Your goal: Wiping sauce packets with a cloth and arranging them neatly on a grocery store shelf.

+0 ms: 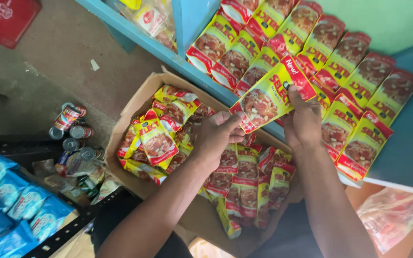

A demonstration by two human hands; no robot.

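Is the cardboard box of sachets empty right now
No, the cardboard box holds many yellow-and-red sachets, and both hands grip another sachet above it.

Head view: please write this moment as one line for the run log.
left hand: grips pouch corner | right hand: holds yellow-red pouch | below: cardboard box of pouches | behind: blue shelf, pouch rows

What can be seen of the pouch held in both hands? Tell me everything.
The pouch is a flat, glossy plastic packet, yellow-green with red ends and a picture of food. It is held tilted above the open cardboard box: the left hand pinches its lower corner, the right hand grips its right edge, before shelved matching packets.
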